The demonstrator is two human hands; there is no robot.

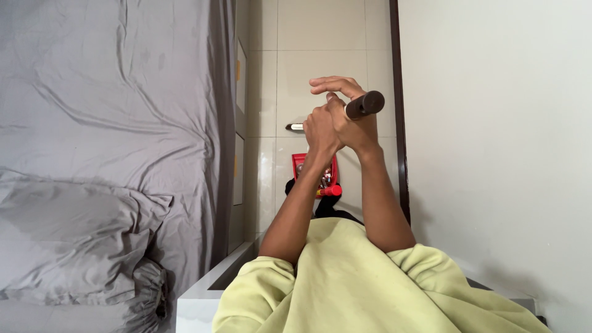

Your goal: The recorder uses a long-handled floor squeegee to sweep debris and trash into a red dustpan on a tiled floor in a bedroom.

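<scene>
Dark brown and cylindrical, the handle (365,104) I am holding sticks out to the right above my two hands, which are raised together over the tiled floor (308,37). My right hand (353,120) is wrapped around the lower part of the handle, with its upper fingers stretched out flat rather than curled. My left hand (320,128) is pressed against the right one, fingers closed at the spot where the handle meets a paler part; I cannot tell exactly what those fingers pinch, since the hands cover it.

Below my wrists, on the floor, sits a red box (316,176). Inside it I can make out a jumble of small things, dark and reddish, too small to name. A red cylindrical piece (332,191) lies at its near edge, touching it, and something black (320,206) lies just beside the box, partly hidden by my forearm. Farther off on the tiles lies a small pale object with a dark end (295,127), just left of my left hand in view.

To my left is a bed with a grey sheet (105,92) and a grey pillow (74,240). To my right stands a white wall (493,123) with a dark skirting strip (398,92). My yellow-green sleeves (345,283) fill the bottom of the view.
</scene>
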